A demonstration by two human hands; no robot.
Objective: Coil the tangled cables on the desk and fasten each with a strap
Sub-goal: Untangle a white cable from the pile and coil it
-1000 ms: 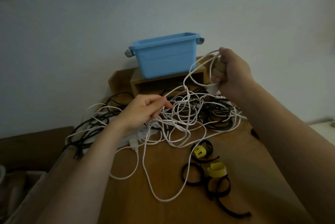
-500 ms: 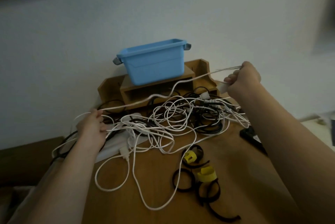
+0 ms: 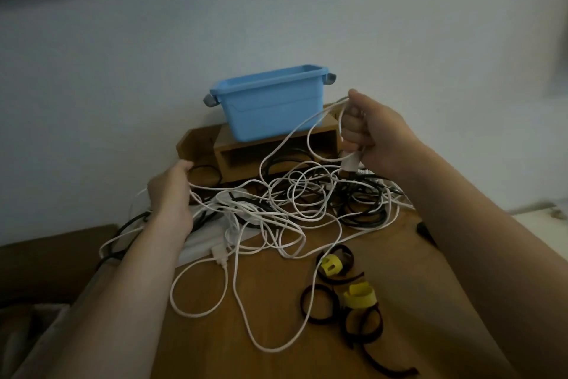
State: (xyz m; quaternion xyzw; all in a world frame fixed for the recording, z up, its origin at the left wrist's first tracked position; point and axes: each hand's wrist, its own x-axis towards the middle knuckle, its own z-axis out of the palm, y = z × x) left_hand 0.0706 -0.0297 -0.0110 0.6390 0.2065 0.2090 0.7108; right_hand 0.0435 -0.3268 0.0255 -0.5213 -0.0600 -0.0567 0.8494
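No text, label, brand or number reads anywhere in my view. Blue bin (image 3: pixel 270 108): plain sides. Yellow tabs (image 3: pixel 359 295) on the straps (image 3: pixel 319 303): too small and dim to tell if anything is printed. White plug (image 3: pixel 350 162) on the white cable (image 3: pixel 270 351) gripped in my right hand (image 3: pixel 378 136): no marking I can make out.
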